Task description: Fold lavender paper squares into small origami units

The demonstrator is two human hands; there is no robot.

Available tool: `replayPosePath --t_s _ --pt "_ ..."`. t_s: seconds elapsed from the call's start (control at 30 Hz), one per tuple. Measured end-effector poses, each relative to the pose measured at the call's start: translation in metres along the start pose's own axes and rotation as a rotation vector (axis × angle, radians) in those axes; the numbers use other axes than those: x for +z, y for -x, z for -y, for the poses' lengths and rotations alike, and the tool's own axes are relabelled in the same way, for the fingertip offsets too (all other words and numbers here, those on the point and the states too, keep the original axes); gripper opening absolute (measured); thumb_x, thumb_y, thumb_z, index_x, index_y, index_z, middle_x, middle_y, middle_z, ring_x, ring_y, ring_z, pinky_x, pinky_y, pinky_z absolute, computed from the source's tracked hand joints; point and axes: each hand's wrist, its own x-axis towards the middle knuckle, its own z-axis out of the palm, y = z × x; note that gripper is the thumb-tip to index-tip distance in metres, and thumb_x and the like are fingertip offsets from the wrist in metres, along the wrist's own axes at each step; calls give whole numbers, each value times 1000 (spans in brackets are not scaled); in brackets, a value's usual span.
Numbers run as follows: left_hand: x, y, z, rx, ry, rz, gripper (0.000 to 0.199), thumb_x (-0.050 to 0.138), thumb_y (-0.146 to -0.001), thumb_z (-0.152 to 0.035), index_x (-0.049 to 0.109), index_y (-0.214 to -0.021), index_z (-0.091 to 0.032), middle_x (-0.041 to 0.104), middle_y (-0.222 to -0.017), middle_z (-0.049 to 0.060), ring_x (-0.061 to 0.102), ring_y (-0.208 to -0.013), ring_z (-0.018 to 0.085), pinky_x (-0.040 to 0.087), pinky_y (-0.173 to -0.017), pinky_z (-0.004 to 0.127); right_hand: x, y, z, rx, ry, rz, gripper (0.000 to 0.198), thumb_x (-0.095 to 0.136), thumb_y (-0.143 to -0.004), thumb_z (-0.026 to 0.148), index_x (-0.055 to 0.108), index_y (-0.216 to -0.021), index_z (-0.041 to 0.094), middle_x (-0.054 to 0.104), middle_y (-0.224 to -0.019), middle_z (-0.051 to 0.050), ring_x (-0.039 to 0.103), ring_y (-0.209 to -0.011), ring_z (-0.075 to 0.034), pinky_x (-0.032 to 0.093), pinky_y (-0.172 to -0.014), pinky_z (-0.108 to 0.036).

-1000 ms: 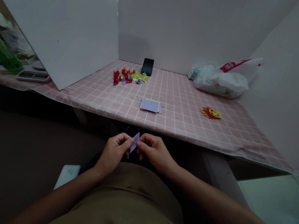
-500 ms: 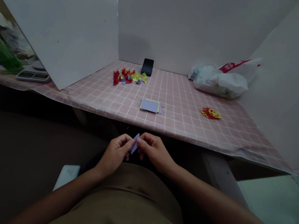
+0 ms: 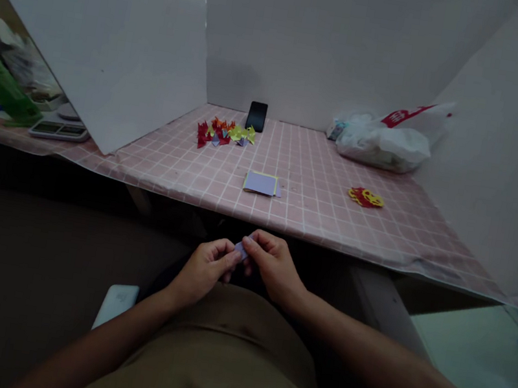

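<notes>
Between my two hands, just below the table's front edge, is a small folded piece of lavender paper (image 3: 241, 251). My left hand (image 3: 208, 269) pinches its lower left part with thumb and fingers. On the upper right, my right hand (image 3: 272, 263) grips it the same way. The fingers cover most of the paper, so its folded shape is hard to make out. On the table in front lies a stack of square paper (image 3: 260, 183), lavender on top with yellow showing beneath. Farther back sits a cluster of small folded paper figures (image 3: 222, 134) in red, orange, yellow and lavender.
A black phone-like object (image 3: 256, 116) leans at the back wall. White plastic bags (image 3: 385, 145) and red and yellow cut-out shapes (image 3: 365, 198) lie right on the checked tablecloth (image 3: 312, 169). A kitchen scale (image 3: 59, 129) is at left, a white device (image 3: 117, 305) beside my lap.
The lavender paper has turned from upright to a flatter slant and now shows less between the fingers. Both hands have shifted slightly right.
</notes>
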Motion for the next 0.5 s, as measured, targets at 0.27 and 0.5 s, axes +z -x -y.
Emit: replayPosePath --t_s 0.27,0.5 --pt "1 4 3 67 -51 -15 31 57 -91 -43 57 -74 -17 49 -59 -4 42 -52 10 35 -52 22 4 0 3 43 -167 -59 32 70 -81 41 57 -65 17 57 -53 4 47 -40 -6 36 -42 -20" --pt "-7 2 3 259 -187 -137 19 55 -93 -35 64 -88 -18 56 -74 -1 54 -60 12 45 -60 25 -4 -7 10 163 -386 -19 33 75 -76 41 56 -64 17 55 -50 5 47 -36 -7 42 -40 -22"
